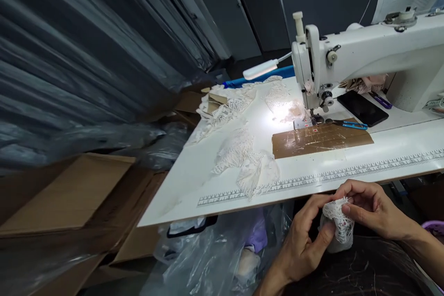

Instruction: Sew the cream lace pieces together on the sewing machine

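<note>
A small piece of white lace fabric (342, 224) is held between both hands, just off the front edge of the sewing table. My left hand (307, 236) pinches its left side between thumb and fingers. On the upper right edge of the lace, my right hand (373, 208) grips with thumb and forefinger. Beyond the hands stands a white sewing machine (367, 51), its lamp glow falling around the needle. More white lace pieces (249, 157) lie on the table left of the machine.
Blue-handled thread snips (350, 124) rest beside a black phone (364, 107) under the machine arm. Brown tape (322, 142) covers part of the white table (180, 182), near a printed ruler strip (301, 182). Cardboard boxes (69, 194) and plastic bags (201, 254) crowd the left and below.
</note>
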The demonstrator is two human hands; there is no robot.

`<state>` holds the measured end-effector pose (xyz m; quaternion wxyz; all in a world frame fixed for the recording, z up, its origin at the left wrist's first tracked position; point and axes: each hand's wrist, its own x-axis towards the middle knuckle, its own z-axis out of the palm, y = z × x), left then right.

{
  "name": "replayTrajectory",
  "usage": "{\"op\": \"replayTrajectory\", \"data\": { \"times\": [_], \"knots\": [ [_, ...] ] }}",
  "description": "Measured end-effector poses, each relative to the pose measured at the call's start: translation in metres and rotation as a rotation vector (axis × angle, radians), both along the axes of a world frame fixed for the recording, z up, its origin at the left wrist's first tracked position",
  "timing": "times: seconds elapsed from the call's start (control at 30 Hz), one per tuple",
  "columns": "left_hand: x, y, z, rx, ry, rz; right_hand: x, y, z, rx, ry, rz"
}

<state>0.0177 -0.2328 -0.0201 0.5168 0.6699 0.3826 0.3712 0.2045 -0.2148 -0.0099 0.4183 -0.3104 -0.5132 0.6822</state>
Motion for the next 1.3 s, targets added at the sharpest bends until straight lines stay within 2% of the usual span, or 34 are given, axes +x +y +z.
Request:
{"op": "replayTrajectory", "data": {
  "times": [0.1, 0.2, 0.3, 0.4, 0.53, 0.6, 0.67, 0.73, 0.83, 0.87, 0.93, 1.03, 1.1, 1.17, 1.3],
  "knots": [
    [-0.006, 0.012, 0.013, -0.215, -0.079, -0.004, 0.000, 0.021, 0.012, 0.047, -0.018, -0.013],
    [-0.020, 0.037, 0.032, -0.200, -0.053, 0.155, -0.003, 0.048, 0.016, 0.050, -0.091, -0.055],
    [-0.036, 0.078, 0.051, -0.086, 0.069, 0.286, -0.010, 0.082, 0.015, 0.024, -0.176, -0.055],
    [-0.046, 0.132, 0.062, 0.031, 0.214, 0.257, -0.020, 0.119, 0.013, 0.050, -0.291, -0.017],
    [-0.053, 0.200, 0.060, 0.266, 0.582, 0.192, -0.033, 0.160, 0.016, 0.171, -0.510, 0.008],
    [-0.055, 0.224, 0.056, 0.463, 0.719, 0.193, -0.036, 0.172, 0.017, 0.192, -0.599, 0.024],
    [-0.054, 0.238, 0.051, 0.631, 0.794, 0.220, -0.034, 0.178, 0.017, 0.192, -0.645, 0.049],
    [-0.051, 0.242, 0.047, 0.744, 0.807, 0.263, -0.030, 0.180, 0.014, 0.203, -0.651, 0.060],
    [-0.045, 0.231, 0.043, 0.833, 0.740, 0.306, -0.020, 0.179, 0.006, 0.301, -0.595, 0.025],
    [-0.042, 0.225, 0.043, 0.848, 0.703, 0.280, -0.017, 0.179, 0.004, 0.342, -0.582, 0.014],
    [-0.039, 0.214, 0.043, 0.848, 0.619, 0.150, -0.014, 0.180, -0.001, 0.379, -0.611, 0.009],
    [-0.037, 0.204, 0.042, 0.820, 0.519, -0.066, -0.011, 0.183, -0.003, 0.325, -0.734, 0.023],
    [-0.037, 0.202, 0.039, 0.794, 0.505, -0.149, -0.010, 0.184, -0.002, 0.278, -0.789, 0.046],
    [-0.036, 0.203, 0.035, 0.785, 0.535, -0.169, -0.012, 0.185, 0.004, 0.239, -0.821, 0.077],
    [-0.035, 0.206, 0.026, 0.828, 0.592, -0.127, -0.017, 0.184, 0.019, 0.174, -0.886, 0.100]
  ]
}}
